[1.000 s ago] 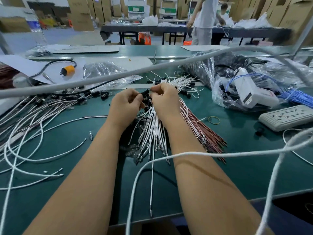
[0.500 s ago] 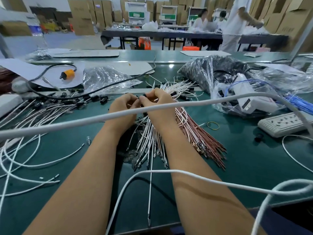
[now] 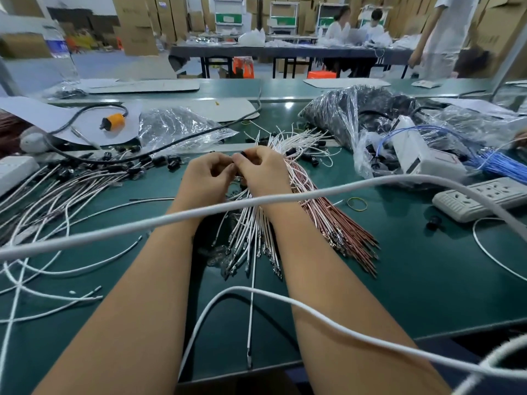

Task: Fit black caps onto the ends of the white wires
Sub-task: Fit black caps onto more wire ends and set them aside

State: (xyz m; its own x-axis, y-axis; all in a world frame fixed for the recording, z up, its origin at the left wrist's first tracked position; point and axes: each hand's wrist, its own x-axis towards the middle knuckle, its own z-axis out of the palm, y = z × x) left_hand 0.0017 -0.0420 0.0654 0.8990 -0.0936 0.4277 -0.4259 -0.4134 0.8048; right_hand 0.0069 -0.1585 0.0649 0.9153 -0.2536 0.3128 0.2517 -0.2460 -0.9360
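I am working over the green worktop (image 3: 399, 280) with both hands meeting above the far end of the white wires (image 3: 251, 229), which are lying fanned out beneath my wrists. My left hand (image 3: 206, 178) is curling its fingers inward, and my right hand (image 3: 263, 172) is doing the same, the two grips touching at the fingertips. Between them I am pinching a small black cap (image 3: 242, 154); I cannot tell which hand has the wire end, since my fingers are hiding it. To seat the cap well, I am judging that I should be keeping wire and cap in one line and pushing straight, not at an angle, so the thin wire is not buckling. More loose black caps (image 3: 171, 163) are lying just left of my hands, near a pile of capped wires (image 3: 57, 189) further left. The copper-coloured wires (image 3: 342, 229) are lying touching the white bundle on its right, so I should be taking care to be drawing only white ones.
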